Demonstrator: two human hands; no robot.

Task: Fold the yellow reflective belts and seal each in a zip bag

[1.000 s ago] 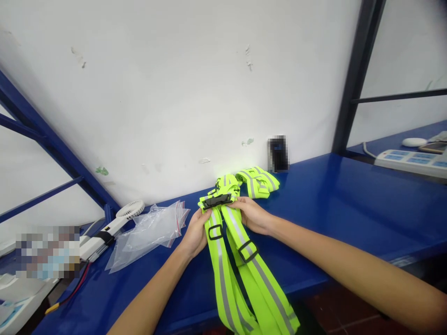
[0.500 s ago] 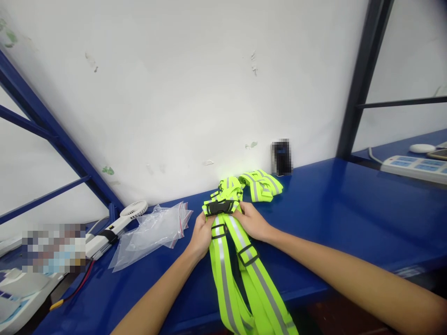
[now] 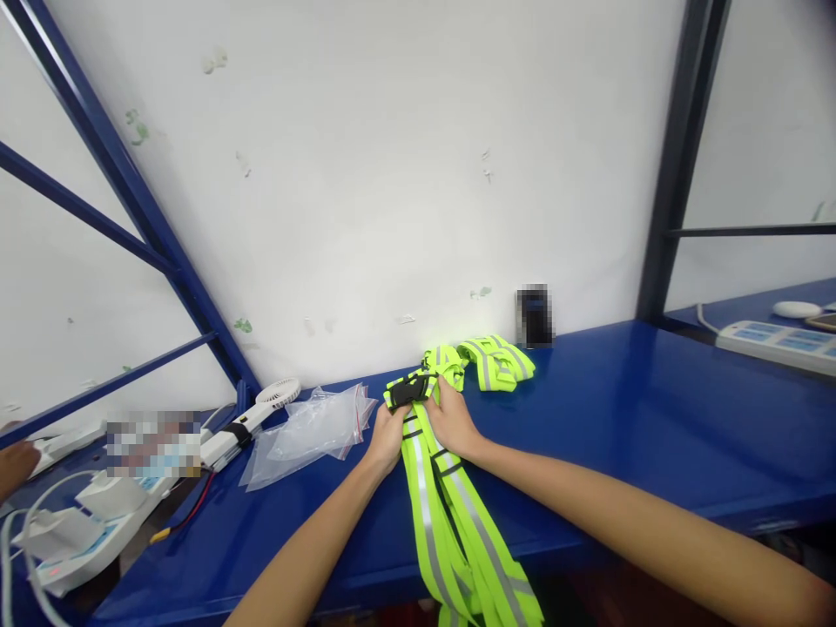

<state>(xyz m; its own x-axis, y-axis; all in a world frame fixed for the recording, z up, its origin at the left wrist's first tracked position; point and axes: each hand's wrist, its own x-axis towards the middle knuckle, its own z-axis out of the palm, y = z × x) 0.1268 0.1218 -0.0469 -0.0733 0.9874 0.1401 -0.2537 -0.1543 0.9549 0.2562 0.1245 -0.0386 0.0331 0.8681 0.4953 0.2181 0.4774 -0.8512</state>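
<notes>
Both of my hands grip a neon yellow reflective strap vest (image 3: 450, 514) near its black buckle (image 3: 410, 389). My left hand (image 3: 387, 435) pinches the left side of the bundle and my right hand (image 3: 449, 421) closes on the right side. The vest's long straps with grey reflective stripes hang off the front edge of the blue table (image 3: 653, 418). A second, folded yellow vest (image 3: 496, 361) lies just behind, by the white wall.
Clear plastic zip bags (image 3: 313, 428) lie left of my hands, with a small white handheld fan (image 3: 252, 418) beyond. White power strips (image 3: 777, 340) sit at right and far left. Blue and dark shelf posts (image 3: 679, 157) frame the bench. Another person's hand (image 3: 13, 466) shows at the left edge.
My hands have drawn closer together, gathering the two straps into one bundle under the buckle. The camera has tilted up and shifted left a little.
</notes>
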